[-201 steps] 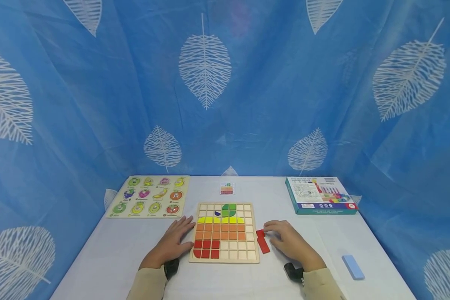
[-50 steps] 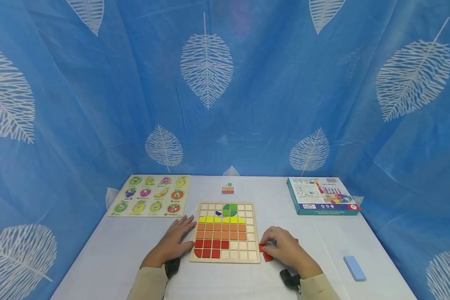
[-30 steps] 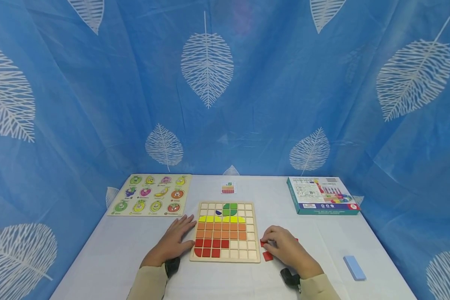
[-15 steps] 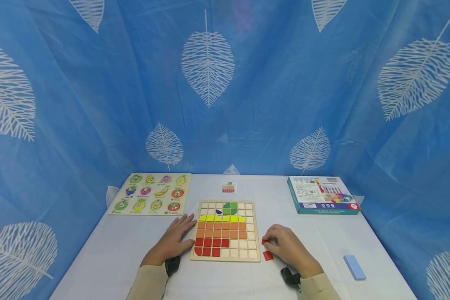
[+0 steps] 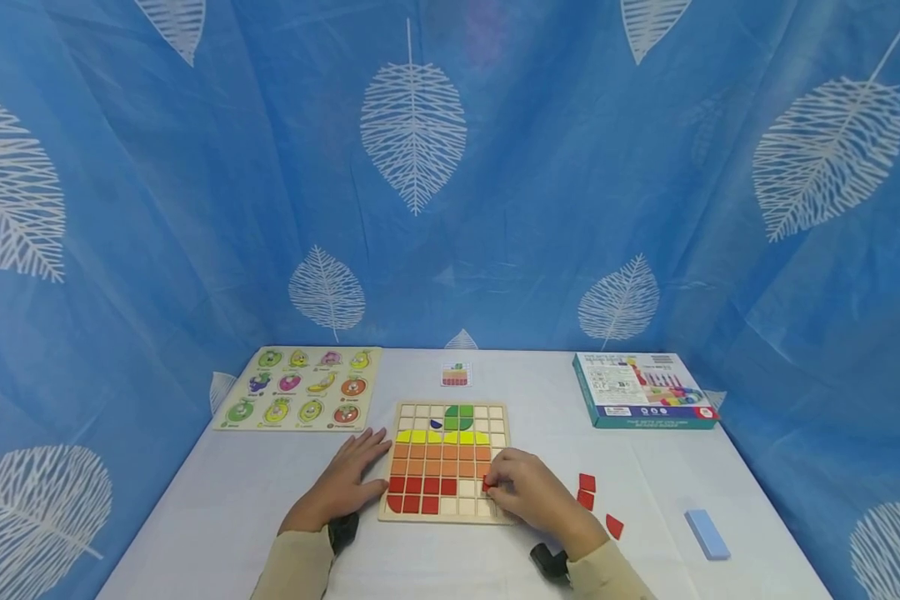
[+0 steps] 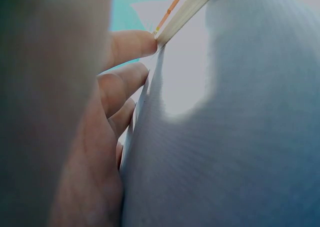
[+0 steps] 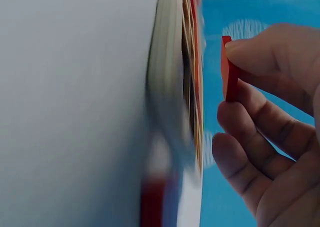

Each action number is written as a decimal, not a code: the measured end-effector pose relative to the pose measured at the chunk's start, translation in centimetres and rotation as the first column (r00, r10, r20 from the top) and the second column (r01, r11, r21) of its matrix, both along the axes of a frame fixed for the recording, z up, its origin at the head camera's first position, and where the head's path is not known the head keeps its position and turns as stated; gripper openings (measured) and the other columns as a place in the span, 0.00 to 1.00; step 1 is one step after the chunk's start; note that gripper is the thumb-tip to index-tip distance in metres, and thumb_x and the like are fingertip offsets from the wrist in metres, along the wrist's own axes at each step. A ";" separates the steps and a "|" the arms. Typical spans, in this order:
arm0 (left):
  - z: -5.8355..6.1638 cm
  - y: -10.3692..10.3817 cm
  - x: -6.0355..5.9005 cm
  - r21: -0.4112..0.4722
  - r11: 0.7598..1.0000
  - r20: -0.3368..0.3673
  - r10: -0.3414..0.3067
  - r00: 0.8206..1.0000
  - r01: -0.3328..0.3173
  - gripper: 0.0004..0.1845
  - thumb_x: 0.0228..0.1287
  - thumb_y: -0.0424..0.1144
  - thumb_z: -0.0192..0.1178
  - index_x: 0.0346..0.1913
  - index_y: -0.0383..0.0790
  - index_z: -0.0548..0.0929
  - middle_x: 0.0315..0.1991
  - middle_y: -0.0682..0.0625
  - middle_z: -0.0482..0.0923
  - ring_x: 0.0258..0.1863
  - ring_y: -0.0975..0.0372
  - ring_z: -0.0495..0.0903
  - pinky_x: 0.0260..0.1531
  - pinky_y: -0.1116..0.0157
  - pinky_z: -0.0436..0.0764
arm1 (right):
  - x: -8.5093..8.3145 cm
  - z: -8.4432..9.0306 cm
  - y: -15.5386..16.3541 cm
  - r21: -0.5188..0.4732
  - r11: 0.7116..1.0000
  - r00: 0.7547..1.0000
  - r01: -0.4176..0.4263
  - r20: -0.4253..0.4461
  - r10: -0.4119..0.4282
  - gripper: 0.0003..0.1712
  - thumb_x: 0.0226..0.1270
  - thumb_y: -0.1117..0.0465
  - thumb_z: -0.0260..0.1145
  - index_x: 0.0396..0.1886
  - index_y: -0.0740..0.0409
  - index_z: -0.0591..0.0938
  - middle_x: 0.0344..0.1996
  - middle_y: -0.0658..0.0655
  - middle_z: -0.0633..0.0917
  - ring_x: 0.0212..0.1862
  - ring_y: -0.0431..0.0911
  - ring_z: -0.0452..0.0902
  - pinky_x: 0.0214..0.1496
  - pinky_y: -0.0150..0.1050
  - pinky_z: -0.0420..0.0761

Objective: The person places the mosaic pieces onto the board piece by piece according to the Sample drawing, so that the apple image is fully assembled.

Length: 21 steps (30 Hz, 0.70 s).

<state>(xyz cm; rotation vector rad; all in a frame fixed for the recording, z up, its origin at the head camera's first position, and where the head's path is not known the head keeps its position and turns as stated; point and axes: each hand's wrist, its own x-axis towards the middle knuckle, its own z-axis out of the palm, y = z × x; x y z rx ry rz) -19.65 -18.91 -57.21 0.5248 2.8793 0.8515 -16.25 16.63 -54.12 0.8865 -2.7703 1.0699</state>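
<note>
A square wooden grid board (image 5: 450,519) lies on the table, partly filled with green, blue, yellow, orange and red tiles. My right hand (image 5: 532,492) is over the board's lower right part, pinching a small red tile (image 7: 229,72) between thumb and fingers. In the right wrist view that tile is held up apart from the board. My left hand (image 5: 345,483) rests palm down at the board's left edge, its fingers spread, thumb tip at the rim. To the right lie two red square tiles (image 5: 587,482) and a red rounded tile (image 5: 614,526).
Behind the board is a small picture card (image 5: 456,374). A fruit puzzle board (image 5: 300,390) lies at the back left, a colourful box (image 5: 647,392) at the back right. A light blue block (image 5: 707,534) lies near the right edge. Blue leaf-patterned cloth (image 5: 450,250) surrounds the table.
A red tile has joined the upper red row on the board. My right hand has picked up another and moved left over the board, uncovering loose tiles. The left hand stays put.
</note>
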 end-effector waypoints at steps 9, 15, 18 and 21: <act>-0.1 0.3 -0.2 0.014 1.000 0.004 -0.006 1.000 0.006 0.37 0.64 0.45 0.67 0.77 0.43 0.74 0.80 0.49 0.62 0.82 0.51 0.50 0.79 0.46 0.45 | -0.8 0.3 -3.6 0.111 0.993 0.998 -0.043 -0.046 0.048 0.07 0.65 0.67 0.77 0.32 0.50 0.89 0.34 0.39 0.79 0.37 0.34 0.72 0.39 0.31 0.82; -0.2 0.1 0.0 0.005 1.000 0.015 0.009 1.000 -0.009 0.37 0.64 0.45 0.68 0.77 0.44 0.74 0.81 0.49 0.61 0.82 0.51 0.50 0.79 0.45 0.46 | -0.9 0.1 -4.1 0.138 0.990 0.998 -0.021 -0.048 0.028 0.08 0.64 0.67 0.77 0.32 0.50 0.88 0.35 0.39 0.79 0.38 0.34 0.74 0.42 0.32 0.83; -0.2 0.0 0.0 0.002 1.000 0.008 0.010 1.000 -0.010 0.37 0.64 0.45 0.68 0.77 0.44 0.74 0.81 0.49 0.61 0.82 0.51 0.50 0.79 0.46 0.45 | -0.8 0.1 -4.3 0.154 0.988 0.998 -0.010 -0.052 0.019 0.08 0.64 0.67 0.78 0.31 0.49 0.88 0.34 0.39 0.79 0.38 0.34 0.73 0.41 0.32 0.83; -0.2 0.0 0.0 0.004 1.000 0.001 0.007 1.000 -0.007 0.37 0.64 0.45 0.68 0.77 0.44 0.74 0.81 0.49 0.62 0.82 0.51 0.50 0.79 0.46 0.46 | -0.7 0.2 -4.4 0.151 0.988 0.999 0.002 -0.044 0.004 0.10 0.64 0.68 0.77 0.29 0.49 0.87 0.33 0.39 0.78 0.37 0.34 0.72 0.40 0.31 0.82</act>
